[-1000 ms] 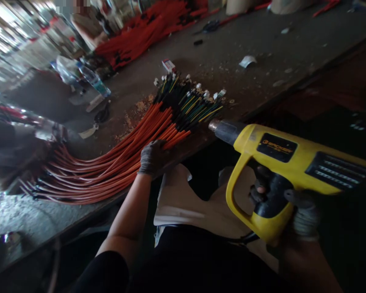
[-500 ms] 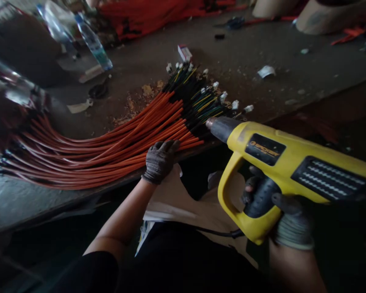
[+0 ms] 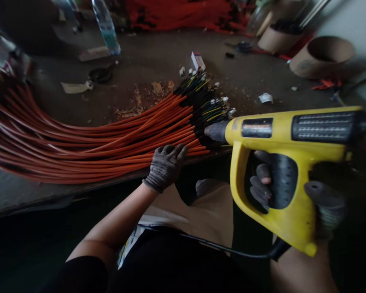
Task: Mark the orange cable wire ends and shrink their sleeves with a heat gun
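A yellow heat gun (image 3: 262, 126) with a black nozzle fills the right side of the view. My right hand (image 3: 293, 191), in a grey glove, is wrapped round its black grip. The nozzle points left at the cable ends, close to the dark sleeves (image 3: 201, 126). Many orange cables (image 3: 134, 134) lie in a curved bundle on the table, with thin black, green and yellow wires and white connectors (image 3: 225, 99) at their right ends. My left hand (image 3: 167, 162), also gloved, rests on the near edge of the bundle with its fingers stretched out over the cables.
Behind the bundle are a plastic bottle (image 3: 108, 34), a small box (image 3: 198, 61) and black-handled scissors (image 3: 100, 75). Cardboard tubs (image 3: 320, 61) stand at the back right. A power cord (image 3: 225, 246) hangs from the heat gun across my lap. Brown crumbs (image 3: 137, 97) litter the table.
The heat gun has turned more level and its nozzle now sits nearer the dark sleeves. The view has shifted, showing more of the tubs. My left hand stays on the cables.
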Available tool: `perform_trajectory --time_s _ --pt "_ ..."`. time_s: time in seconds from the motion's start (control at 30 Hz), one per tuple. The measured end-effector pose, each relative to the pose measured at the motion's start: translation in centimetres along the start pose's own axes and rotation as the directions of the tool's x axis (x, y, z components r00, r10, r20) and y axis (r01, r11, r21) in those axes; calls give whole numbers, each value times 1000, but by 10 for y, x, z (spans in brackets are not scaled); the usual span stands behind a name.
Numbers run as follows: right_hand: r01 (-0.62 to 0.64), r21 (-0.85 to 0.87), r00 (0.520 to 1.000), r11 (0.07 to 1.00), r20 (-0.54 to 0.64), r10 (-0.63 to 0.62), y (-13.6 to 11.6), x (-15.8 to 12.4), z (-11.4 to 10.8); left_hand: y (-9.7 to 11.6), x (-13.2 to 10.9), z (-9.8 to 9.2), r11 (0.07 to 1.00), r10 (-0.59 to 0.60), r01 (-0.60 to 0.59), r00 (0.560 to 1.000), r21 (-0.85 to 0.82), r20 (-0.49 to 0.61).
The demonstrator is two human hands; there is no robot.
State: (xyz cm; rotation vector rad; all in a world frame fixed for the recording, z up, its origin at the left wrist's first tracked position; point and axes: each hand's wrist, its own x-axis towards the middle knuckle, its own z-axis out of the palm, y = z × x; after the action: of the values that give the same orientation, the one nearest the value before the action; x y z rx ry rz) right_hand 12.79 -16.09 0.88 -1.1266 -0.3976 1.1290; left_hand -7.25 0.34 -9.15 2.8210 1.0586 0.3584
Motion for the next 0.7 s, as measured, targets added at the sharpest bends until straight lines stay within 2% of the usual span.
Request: perform_trajectory --time_s 0.1,0.2,0.4,0.53,0.7 --pt "4 -121 999 993 35 0 -11 11 7 1 -2 2 998 -65 64 996 -24 -60" --pt "5 -216 1000 976 -18 -9 -21 19 15 5 4 5 994 -104 103 995 -20 -11" --pt "2 -323 994 947 -102 -36 -44 31 28 9 27 3 1000 -18 20 988 -11 156" --pt "30 -356 993 934 -98 -70 -52 36 33 2 34 -2 995 44 -32 991 -97 128" --pt "-69 -328 997 942 -40 59 -45 41 38 -5 27 -10 984 79 -64 993 -167 85"
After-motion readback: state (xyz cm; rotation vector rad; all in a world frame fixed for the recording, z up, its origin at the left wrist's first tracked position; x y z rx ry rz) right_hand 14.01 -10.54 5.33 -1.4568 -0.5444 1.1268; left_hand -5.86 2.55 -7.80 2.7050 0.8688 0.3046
